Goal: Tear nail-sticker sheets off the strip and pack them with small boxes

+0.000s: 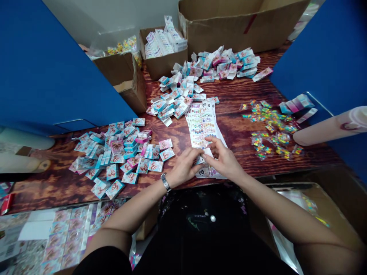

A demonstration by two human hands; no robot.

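My left hand (186, 163) and my right hand (225, 159) meet over printed sticker sheets (197, 126). Between their fingers is a small box (207, 154), its white end showing and the rest partly covered. Both hands are closed on it. The sheets lie fanned under my hands, with rows of small coloured pictures. On the left spreads a pile of small blue and pink boxes (114, 156) printed with a hand. Beyond the sheets are more such boxes (174, 99), several with their end flaps raised.
Small clear packets with yellow and green contents (271, 118) lie on the right, beside a leaning pale cylinder (329, 126). Behind stand a carton of sticker sheets (164, 65) and a large carton (229, 32). Blue panels (57, 68) border the wooden table (243, 99).
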